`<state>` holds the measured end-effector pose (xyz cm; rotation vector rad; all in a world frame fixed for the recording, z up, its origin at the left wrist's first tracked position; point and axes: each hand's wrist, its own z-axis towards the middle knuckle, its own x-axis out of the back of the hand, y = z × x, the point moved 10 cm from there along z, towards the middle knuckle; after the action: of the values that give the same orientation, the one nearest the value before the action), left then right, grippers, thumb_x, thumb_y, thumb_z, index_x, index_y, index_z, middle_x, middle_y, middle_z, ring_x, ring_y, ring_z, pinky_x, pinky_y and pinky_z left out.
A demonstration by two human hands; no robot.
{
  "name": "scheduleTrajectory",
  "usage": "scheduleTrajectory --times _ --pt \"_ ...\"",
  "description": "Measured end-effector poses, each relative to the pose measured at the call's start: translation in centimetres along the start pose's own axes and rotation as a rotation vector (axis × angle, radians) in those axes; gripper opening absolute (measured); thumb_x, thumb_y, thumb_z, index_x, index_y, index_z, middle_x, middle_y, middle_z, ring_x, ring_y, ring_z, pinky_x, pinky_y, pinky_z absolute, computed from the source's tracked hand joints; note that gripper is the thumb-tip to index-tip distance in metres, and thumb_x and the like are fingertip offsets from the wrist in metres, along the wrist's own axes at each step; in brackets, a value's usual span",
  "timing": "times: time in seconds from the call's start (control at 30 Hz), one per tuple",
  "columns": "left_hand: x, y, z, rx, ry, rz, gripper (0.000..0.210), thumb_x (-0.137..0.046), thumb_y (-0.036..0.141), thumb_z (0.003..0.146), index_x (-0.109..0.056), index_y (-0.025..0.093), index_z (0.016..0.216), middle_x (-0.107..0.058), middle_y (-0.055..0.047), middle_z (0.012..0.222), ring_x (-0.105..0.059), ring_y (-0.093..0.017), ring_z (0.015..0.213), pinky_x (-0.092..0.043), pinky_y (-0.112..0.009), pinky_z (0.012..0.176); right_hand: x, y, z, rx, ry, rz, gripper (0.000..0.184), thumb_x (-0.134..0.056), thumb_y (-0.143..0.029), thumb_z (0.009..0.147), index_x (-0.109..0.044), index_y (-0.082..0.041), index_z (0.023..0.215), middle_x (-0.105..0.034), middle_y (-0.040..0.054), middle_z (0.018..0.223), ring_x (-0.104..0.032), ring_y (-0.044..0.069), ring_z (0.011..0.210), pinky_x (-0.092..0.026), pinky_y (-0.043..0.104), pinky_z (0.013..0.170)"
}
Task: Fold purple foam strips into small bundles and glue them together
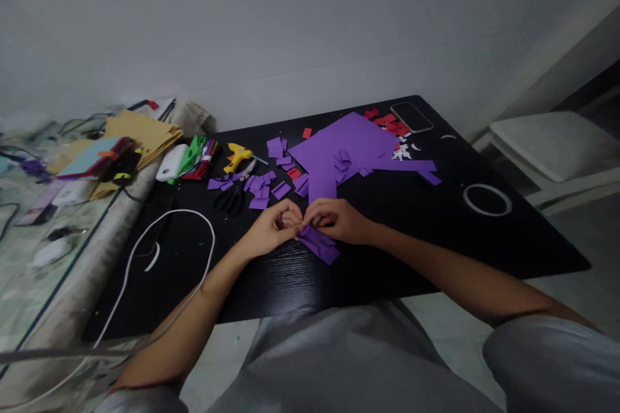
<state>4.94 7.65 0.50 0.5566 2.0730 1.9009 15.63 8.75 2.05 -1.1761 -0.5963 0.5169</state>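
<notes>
One bare left hand (272, 227) and one right hand (343, 221) hold a creased purple paper-like strip (320, 245) in closed pinches; beyond the grip lies a flat, angular purple sheet (351, 137).

"How were the left hand (274, 227) and right hand (343, 222) posed?"

"Close together, fingers (317, 209) curled and thumbs (290, 232) turned inward in a pinch."

"And behind them?"

"The left forearm (194, 310) rose steeply from the lower left, while the right forearm (436, 258) slanted in at a flatter angle, both converging toward the middle."
</notes>
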Motion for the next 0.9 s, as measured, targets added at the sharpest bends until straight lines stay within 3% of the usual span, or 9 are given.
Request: scheduleTrajectory --times 0.27,0.57,0.9 --pt "0.3 0.1 0.0 0.010 0.020 0.020 0.023 -0.071 0.022 0.080 -0.054 0.015 0.092 -0.053 0.006 0.068 -0.047 -0.005 0.056 -0.035 -0.018 0.056 0.0 2.1 -0.1 -0.104 0.034 0.111 0.024 -0.077 -0.030 0.077 -0.073 -0.015 0.096 -0.069 0.0040 0.088 -0.065 0.011 0.074 -0.054 0.021 0.067" --pt "0.2 0.2 0.1 0.007 0.032 0.039 0.017 -0.068 0.021 0.082 -0.055 0.015 0.091 -0.055 0.005 0.066 -0.053 -0.006 0.056 -0.041 -0.019 0.057 0.3 1.2 -0.1 -0.102 0.054 0.037 0.017 -0.071 -0.019 0.076 -0.074 -0.014 0.093 -0.068 0.0024 0.082 -0.063 0.009 0.068 -0.051 0.018 0.062" --pt "0.5 -0.2 0.1 0.073 0.018 0.084 0.017 -0.066 0.024 0.081 -0.058 0.014 0.091 -0.062 0.002 0.067 -0.065 -0.012 0.062 -0.046 -0.022 0.062 0.5 1.1 -0.1 -0.071 0.063 -0.020 0.017 -0.072 -0.024 0.080 -0.075 -0.015 0.094 -0.070 0.0046 0.089 -0.066 0.012 0.074 -0.054 0.021 0.067"
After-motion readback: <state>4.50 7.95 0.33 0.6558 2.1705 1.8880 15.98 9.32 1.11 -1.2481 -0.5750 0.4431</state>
